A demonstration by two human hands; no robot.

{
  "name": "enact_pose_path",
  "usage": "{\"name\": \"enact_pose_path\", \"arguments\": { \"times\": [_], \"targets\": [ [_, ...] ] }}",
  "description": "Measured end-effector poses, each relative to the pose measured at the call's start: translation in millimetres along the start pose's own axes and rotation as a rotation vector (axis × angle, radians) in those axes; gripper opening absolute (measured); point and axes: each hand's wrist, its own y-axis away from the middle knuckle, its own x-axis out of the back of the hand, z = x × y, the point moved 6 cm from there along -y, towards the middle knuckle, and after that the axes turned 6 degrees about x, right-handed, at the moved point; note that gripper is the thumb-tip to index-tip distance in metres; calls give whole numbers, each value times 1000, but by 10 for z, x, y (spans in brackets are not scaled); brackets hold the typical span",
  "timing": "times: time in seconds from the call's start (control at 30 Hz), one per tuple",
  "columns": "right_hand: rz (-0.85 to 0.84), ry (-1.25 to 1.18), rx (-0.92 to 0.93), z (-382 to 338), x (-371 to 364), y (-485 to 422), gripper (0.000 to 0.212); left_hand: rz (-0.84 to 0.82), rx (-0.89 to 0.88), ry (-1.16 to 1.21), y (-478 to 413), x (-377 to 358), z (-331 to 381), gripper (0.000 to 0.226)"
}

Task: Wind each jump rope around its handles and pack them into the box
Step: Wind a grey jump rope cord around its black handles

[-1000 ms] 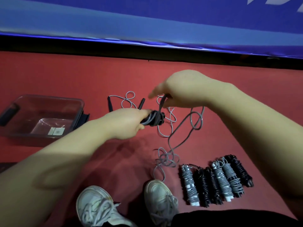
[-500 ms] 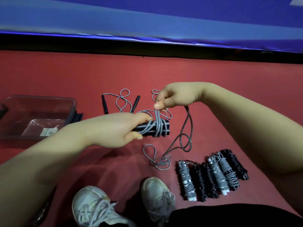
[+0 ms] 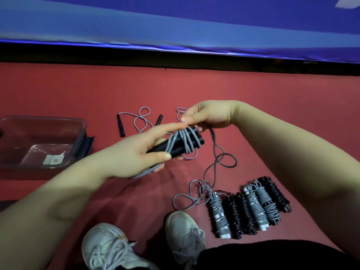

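My left hand (image 3: 136, 152) grips a pair of black jump rope handles (image 3: 178, 146) held side by side, with several turns of grey cord round their right end. My right hand (image 3: 208, 115) pinches the grey cord just above the handles. The loose cord (image 3: 216, 168) trails down to a tangle on the red floor. Another unwound rope with black handles (image 3: 121, 125) lies on the floor behind. A clear plastic box (image 3: 78, 137) stands at the left with nothing but a label showing in it.
Several wound ropes, grey and black, lie in a row (image 3: 251, 207) on the floor at the lower right. My two white sneakers (image 3: 183, 236) are at the bottom. A blue banner and dark gap run along the far edge of the red floor.
More grey turns lie round the handles than a second ago. My right hand has come back down close over the handles, and the loose cord on the floor has shortened.
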Motion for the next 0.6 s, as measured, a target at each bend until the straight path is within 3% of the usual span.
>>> {"name": "enact_pose_path", "arguments": {
  "times": [0.03,0.1,0.17,0.3,0.4,0.47,0.6],
  "targets": [
    [86,67,76,-38,31,-5,12,12,25,163,-1,23,-49,61],
    [198,163,209,-63,26,27,26,10,59,412,1,52,-121,59],
    [304,235,326,-73,-46,80,33,-26,50,560,4,56,-137,58],
    [528,406,509,-216,-150,194,19,-145,-2,749,-19,33,-80,62],
    [611,424,506,-257,-153,230,30,-143,-43,736,-27,51,-21,60],
    [548,365,436,-232,-161,184,16,-78,-11,623,-16,65,-38,63],
    [378,126,282,-228,-103,127,35,-48,0,274,36,-31,9,70]
  ]
}}
